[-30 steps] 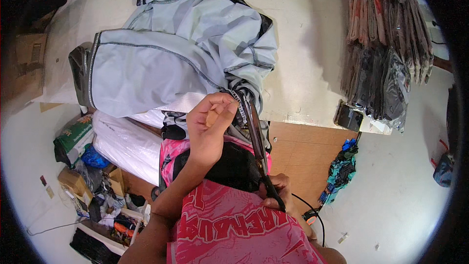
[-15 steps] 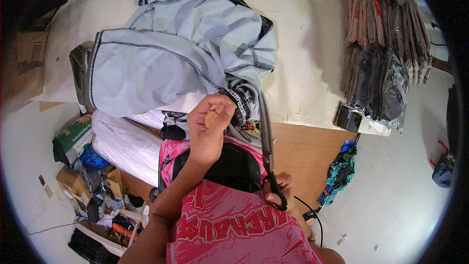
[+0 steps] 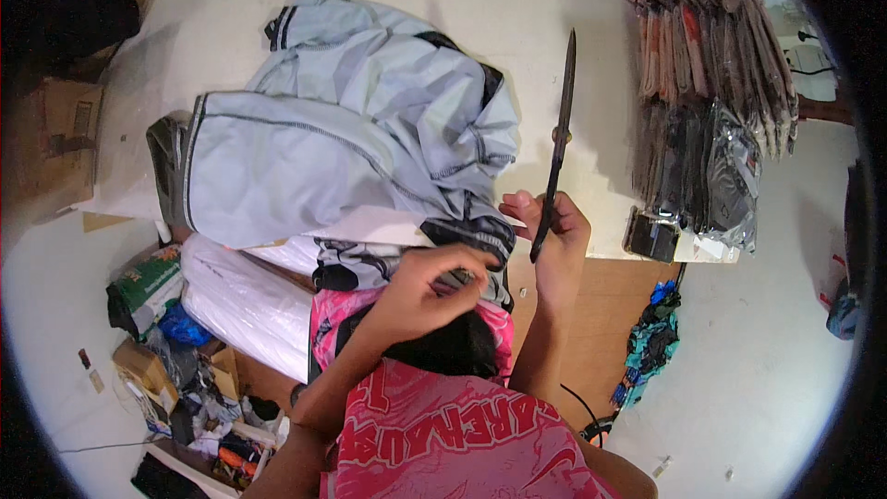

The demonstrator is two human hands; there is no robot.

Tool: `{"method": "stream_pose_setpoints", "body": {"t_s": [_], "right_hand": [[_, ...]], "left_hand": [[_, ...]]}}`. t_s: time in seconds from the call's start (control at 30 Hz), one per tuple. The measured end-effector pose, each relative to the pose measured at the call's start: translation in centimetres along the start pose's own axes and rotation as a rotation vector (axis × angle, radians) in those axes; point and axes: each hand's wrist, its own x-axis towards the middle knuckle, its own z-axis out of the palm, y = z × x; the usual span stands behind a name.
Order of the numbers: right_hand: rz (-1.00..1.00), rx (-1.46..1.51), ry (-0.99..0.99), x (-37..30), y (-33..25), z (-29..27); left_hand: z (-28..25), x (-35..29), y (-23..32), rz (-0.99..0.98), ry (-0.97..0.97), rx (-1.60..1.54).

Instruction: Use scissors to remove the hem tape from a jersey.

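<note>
A light grey garment with dark overlocked seams lies crumpled across the near side of the white table, its dark-banded end drooping at the edge nearest me. Close against that band is my left hand, fingers curled and pinched together; whatever they grip is hidden. My right hand, to the right of the garment, holds a pair of dark scissors. The blades are together and point away from me over the table, apart from the cloth.
Bagged dark garments are stacked at the table's right, with a phone by the near edge. Long plastic-wrapped rolls lie below at left, beside a cluttered box. Teal and black cloth lies at lower right.
My right hand has risen from my lap onto the table side, swinging the scissors up and right, away from the garment. My left hand has dropped slightly and moved right.
</note>
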Motion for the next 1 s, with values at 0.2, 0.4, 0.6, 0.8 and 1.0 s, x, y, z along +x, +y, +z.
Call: {"method": "stream_pose_setpoints", "body": {"t_s": [0.2, 0.4, 0.6, 0.8, 1.0], "right_hand": [[-0.045, -0.099, 0.004, 0.1, 2.0, -1.9], [0.014, -0.053, 0.007, 0.2, 2.3, -1.7], [0.075, 0.017, -0.103, -0.3, 0.7, 1.0], [-0.283, -0.015, -0.230, -1.0, 5.7, 5.0], [-0.344, -0.231, -0.143, 2.8, 6.4, 5.3]], "left_hand": [[-1.6, -0.2, 0.7, -0.005, 0.018, 0.013], [-6.0, -0.1, 0.8, -0.125, 0.247, 0.216], [-8.2, 1.6, 1.7, -0.024, 0.570, 0.463], [-16.0, 6.7, 1.4, 0.127, 0.776, 0.823], [-19.9, 5.3, -1.5, -0.410, 0.573, 1.332]]}}
